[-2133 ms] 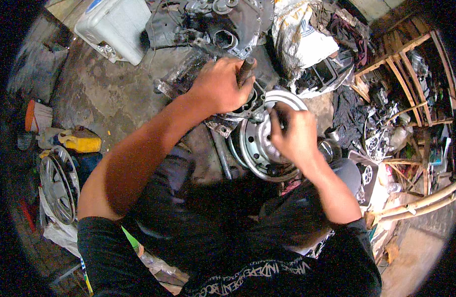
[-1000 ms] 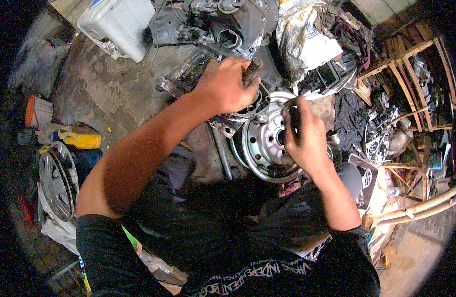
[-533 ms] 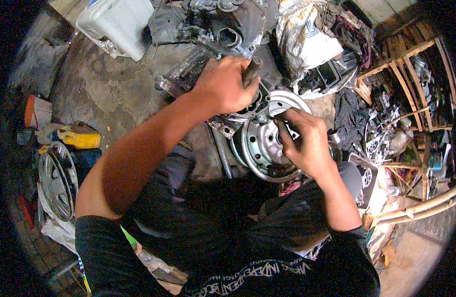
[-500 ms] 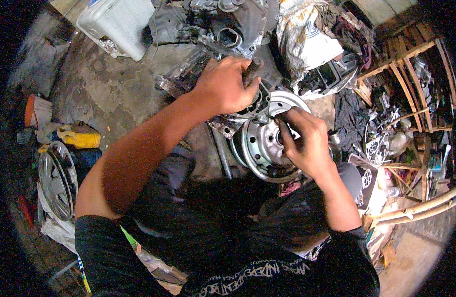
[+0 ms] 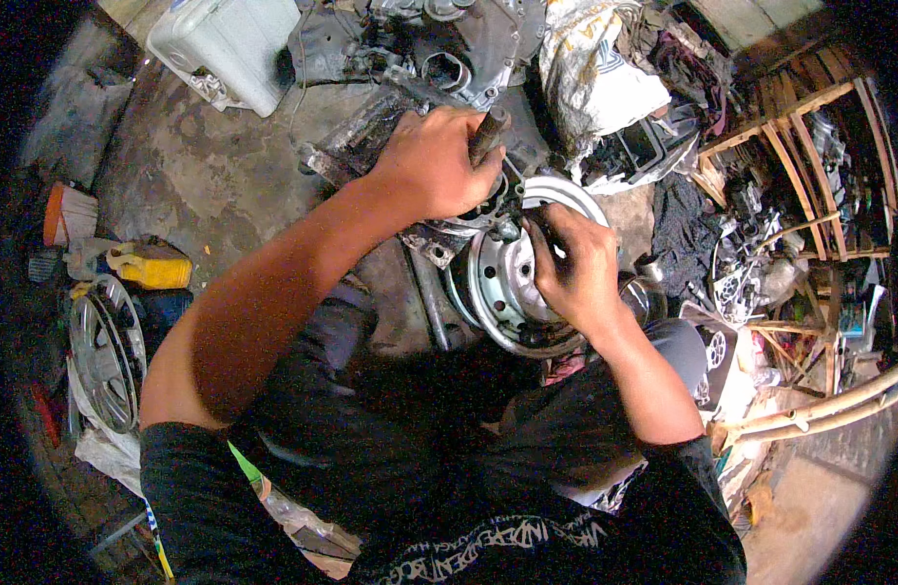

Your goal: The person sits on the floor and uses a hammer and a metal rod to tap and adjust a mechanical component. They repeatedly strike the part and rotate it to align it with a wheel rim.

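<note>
My left hand is closed around a dark, stubby metal rod, its end sticking up past the thumb. Beneath that hand lies a grey cast-metal part with openings in it, partly covered by my fingers. My right hand is held in a pinch at the near right side of this casting; whatever sits between its fingertips is hidden. A silver steel wheel rim with round holes lies under the casting and the right hand. Left of the rim a metal bar rests on the floor.
Ahead are a larger grey engine casing, a white plastic box and a stained white sack. Left lie a yellow container and wheel covers. Wooden racks with scrap parts stand at right.
My right hand has shifted slightly left, toward the casting. The left hand keeps its grip on the rod. The whole view has moved a little.
</note>
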